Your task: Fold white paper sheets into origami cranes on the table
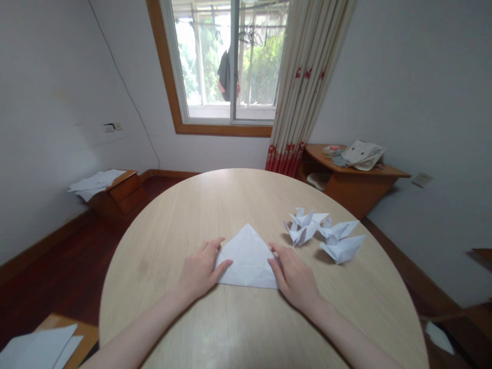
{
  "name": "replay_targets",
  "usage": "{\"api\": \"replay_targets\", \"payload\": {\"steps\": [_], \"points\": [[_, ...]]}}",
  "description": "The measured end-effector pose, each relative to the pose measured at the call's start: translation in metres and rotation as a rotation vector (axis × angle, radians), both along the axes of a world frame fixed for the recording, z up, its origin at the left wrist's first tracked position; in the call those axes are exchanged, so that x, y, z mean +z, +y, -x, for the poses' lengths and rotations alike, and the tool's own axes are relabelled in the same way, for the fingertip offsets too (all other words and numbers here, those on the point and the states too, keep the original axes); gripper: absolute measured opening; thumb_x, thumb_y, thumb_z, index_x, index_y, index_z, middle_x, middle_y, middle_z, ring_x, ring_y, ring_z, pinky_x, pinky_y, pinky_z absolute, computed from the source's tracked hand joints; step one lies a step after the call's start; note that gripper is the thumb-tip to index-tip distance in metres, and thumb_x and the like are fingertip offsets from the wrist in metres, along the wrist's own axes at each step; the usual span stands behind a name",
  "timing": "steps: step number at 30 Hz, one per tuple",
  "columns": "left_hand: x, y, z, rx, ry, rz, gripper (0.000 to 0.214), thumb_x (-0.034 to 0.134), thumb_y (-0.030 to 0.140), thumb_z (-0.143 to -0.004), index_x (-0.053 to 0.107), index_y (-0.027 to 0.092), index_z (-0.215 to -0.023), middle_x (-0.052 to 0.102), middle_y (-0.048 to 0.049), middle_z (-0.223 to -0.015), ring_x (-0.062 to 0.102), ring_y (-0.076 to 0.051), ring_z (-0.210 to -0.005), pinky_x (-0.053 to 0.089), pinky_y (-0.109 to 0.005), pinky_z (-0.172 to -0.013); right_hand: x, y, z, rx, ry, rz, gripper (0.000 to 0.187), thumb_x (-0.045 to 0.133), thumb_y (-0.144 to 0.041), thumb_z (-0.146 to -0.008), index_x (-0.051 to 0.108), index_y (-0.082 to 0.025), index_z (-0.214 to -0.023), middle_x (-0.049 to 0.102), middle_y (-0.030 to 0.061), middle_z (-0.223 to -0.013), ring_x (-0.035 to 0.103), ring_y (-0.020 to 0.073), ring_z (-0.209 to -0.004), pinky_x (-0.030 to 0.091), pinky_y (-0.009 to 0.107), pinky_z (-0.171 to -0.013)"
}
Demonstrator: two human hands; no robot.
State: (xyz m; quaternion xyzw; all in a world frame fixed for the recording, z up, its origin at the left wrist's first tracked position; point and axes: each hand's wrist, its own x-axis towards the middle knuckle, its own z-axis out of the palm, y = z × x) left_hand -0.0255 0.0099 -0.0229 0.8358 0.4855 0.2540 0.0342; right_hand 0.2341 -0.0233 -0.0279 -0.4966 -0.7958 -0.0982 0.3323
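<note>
A folded sheet of white paper (248, 259) lies on the round table, its peak pointing away from me and its straight edge toward me. Crease lines run across its surface. My left hand (203, 266) grips the left corner, thumb on top and fingers at the outer edge. On the opposite corner, my right hand (294, 274) has its thumb pressed on the paper and its fingers along the side. Just beyond my right hand stand several folded paper birds (305, 228), grouped close together; one paper bird (342, 249) is nearest the table's right edge.
The pale wooden round table (165, 220) fills the middle. White sheets (42, 348) lie on a surface at lower left, and papers (98, 182) cover a small cabinet. A corner desk (357, 184) holding a cloth bag (363, 155) stands by the curtain (303, 92).
</note>
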Motion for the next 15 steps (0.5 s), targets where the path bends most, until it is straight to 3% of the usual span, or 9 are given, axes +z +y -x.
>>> {"api": "replay_targets", "payload": {"steps": [6, 10, 15], "points": [[0.002, -0.005, -0.006, -0.141, 0.050, -0.311, 0.045, 0.042, 0.030, -0.096, 0.038, 0.016, -0.139, 0.057, -0.0145, -0.129, 0.054, -0.029, -0.118, 0.045, -0.043, -0.096, 0.006, -0.009, 0.010, 0.084, -0.148, -0.107, 0.041, 0.037, -0.014, -0.094, 0.050, -0.013, -0.132, 0.061, 0.0157, -0.127, 0.056, 0.0281, -0.115, 0.048, 0.045, -0.094], [-0.001, -0.012, -0.015, -0.274, 0.095, -0.329, 0.048, 0.035, 0.017, -0.096, 0.034, 0.015, -0.144, 0.050, -0.0137, -0.140, 0.044, -0.027, -0.131, 0.038, -0.045, -0.108, 0.003, -0.014, 0.018, 0.183, -0.210, -0.087, 0.048, 0.035, -0.009, -0.092, 0.047, -0.012, -0.138, 0.056, 0.0147, -0.135, 0.051, 0.0262, -0.123, 0.046, 0.045, -0.099], [-0.014, -0.013, -0.024, -0.368, 0.093, -0.217, 0.052, 0.034, 0.016, -0.096, 0.027, 0.013, -0.147, 0.042, -0.0156, -0.146, 0.035, -0.026, -0.138, 0.038, -0.046, -0.110, -0.007, -0.012, 0.023, 0.220, -0.221, -0.052, 0.044, 0.039, -0.010, -0.093, 0.049, -0.007, -0.136, 0.054, 0.0173, -0.137, 0.049, 0.0275, -0.127, 0.049, 0.044, -0.100]]}}
